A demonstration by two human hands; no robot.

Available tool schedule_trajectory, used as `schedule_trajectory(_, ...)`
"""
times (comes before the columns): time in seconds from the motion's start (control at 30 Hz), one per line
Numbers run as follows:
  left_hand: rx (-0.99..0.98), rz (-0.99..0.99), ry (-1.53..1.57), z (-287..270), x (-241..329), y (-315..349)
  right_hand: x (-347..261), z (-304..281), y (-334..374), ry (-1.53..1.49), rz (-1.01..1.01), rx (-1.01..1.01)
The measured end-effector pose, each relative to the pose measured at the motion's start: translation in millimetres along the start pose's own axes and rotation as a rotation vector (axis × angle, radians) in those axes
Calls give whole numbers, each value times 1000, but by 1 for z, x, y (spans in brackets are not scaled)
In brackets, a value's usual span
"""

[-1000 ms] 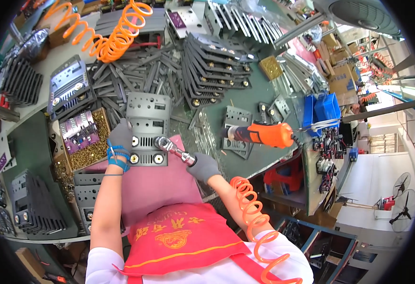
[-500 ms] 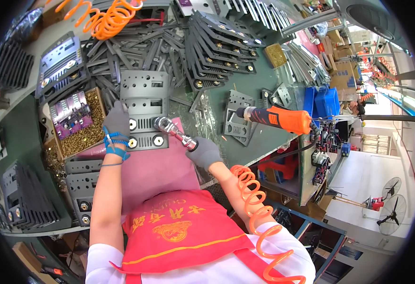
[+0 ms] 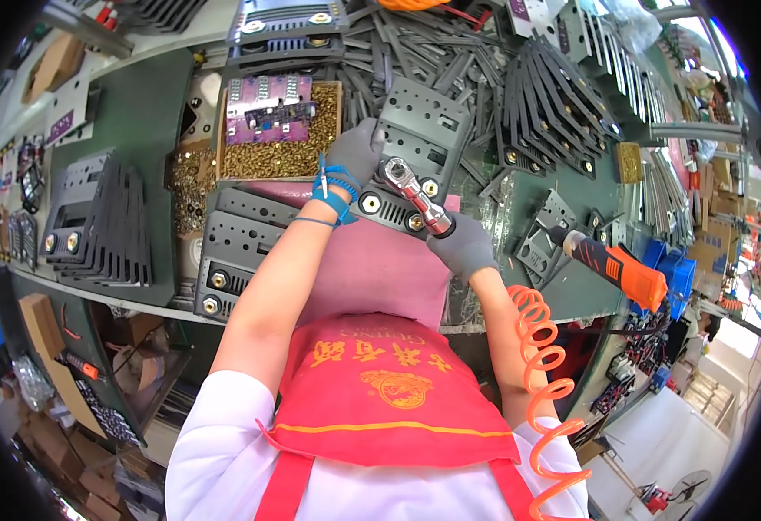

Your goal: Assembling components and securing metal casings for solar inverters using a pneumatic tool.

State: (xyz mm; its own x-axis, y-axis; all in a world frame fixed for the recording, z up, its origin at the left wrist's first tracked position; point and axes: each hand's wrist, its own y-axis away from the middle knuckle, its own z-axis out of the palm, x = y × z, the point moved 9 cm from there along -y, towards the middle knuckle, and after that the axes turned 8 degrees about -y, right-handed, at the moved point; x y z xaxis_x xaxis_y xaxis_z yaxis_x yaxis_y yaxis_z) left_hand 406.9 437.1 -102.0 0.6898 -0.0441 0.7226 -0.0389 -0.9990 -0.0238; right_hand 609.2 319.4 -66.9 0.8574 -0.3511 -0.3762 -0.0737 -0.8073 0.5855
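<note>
Slotted grey panels lie overlapped in front of me at an angle, their lower end at the upper edge of a pink mat. Round brass-centred fittings sit along the lower panels. My gloved right hand is closed around the handle end of a ratchet wrench, chrome and red, which slants up and to the left so that its round head is over the panels. Whether the head touches a fitting I cannot tell. My gloved left hand is at the panels' left edge, just beside the wrench head, with its fingers bent together; I cannot tell how firmly it has hold of the edge. A blue band circles that wrist. To the left, a box holds small brass pieces, with purple circuit boards on top of them. More panels lie just below the box. An orange and black power driver is well to the right of the wrench.
</note>
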Motion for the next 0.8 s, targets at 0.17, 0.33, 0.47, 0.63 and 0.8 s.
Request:
schedule_trajectory(0.17, -92, -78, 16, -2, -3, 0, -7, 3, 0, -9, 16, 10)
schedule_trajectory(0.33, 28, -71, 79, -6, -4, 3, -3, 10, 1, -38, 20, 32)
schedule_trajectory(0.47, 56, -86, 78, -5, -3, 4, 2, 13, 0, -70, 16, 55)
schedule_trajectory(0.63, 64, -86, 80, -2, -4, 3, 6, 14, -1, -78, 17, 72)
schedule_trajectory(0.8, 137, -59, 103, -2, -6, 4, 4, 14, 0, -97, 31, 76)
